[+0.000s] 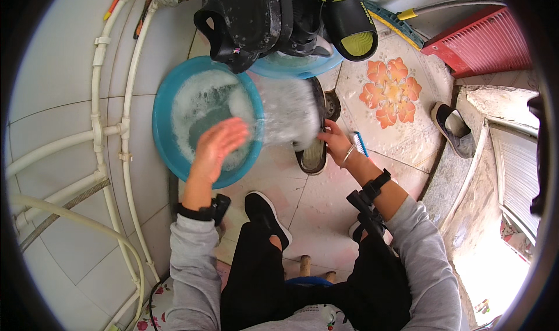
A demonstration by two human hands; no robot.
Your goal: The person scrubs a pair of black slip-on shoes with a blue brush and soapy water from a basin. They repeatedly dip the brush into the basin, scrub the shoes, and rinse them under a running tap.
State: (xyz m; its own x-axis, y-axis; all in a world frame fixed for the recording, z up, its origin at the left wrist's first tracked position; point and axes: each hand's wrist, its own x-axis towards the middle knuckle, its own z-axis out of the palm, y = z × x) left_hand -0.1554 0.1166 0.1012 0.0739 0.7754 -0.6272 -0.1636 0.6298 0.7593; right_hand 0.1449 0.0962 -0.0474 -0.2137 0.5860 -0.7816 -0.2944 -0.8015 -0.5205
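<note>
My left hand (220, 147) is over the near right part of a turquoise plastic basin (159, 132), palm flat and holding nothing. Foamy water (203, 90) fills that basin. A blurred sheet of splashing water (286, 112) spreads from its right rim across a dark slip-on shoe (312, 158) on the tiled floor. The splash hides the shoe's middle. My right hand (336, 143) grips the shoe's right edge between thumb and fingers. Just right of that hand lies a scrub brush (359, 144) with a blue edge and white bristles.
Black slippers (353, 25) and other footwear hang close overhead, partly hiding a second blue basin (301, 66). White pipes (126, 130) run along the left wall. Another slip-on shoe (454, 130) rests on the ledge at right. A floor drain (332, 106) and a red dustpan (480, 42) are beyond.
</note>
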